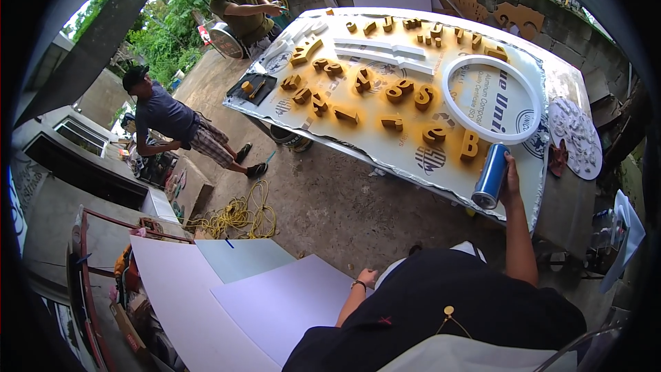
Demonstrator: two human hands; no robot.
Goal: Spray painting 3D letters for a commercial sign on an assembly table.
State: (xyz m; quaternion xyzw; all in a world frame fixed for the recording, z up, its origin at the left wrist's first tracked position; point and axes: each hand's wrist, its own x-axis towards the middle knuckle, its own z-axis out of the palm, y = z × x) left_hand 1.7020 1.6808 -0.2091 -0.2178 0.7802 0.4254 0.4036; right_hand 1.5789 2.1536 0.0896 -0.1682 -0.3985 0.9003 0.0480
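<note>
My right hand (511,180) is wrapped around a blue spray can (489,173), held tilted over the near right corner of the table. Just beyond the can's top stands a gold-brown block letter (469,145), apart from it. A large white ring (451,107) lies behind that letter. Several more gold-brown letters and numerals (396,91) stand in rows across the printed sheet (406,148), with sprayed colour around them. Low at my left side hangs my left hand (368,277), its fingers curled, a dark band at the wrist. It holds nothing that I can see.
Long white strips (385,55) lie mid-table. Large pale boards (282,303) lean at my left, near a yellow rope pile (241,217). A masked person (241,10) stands at the table's far end; another person (165,117) is at left. A white oval board (575,138) is at right.
</note>
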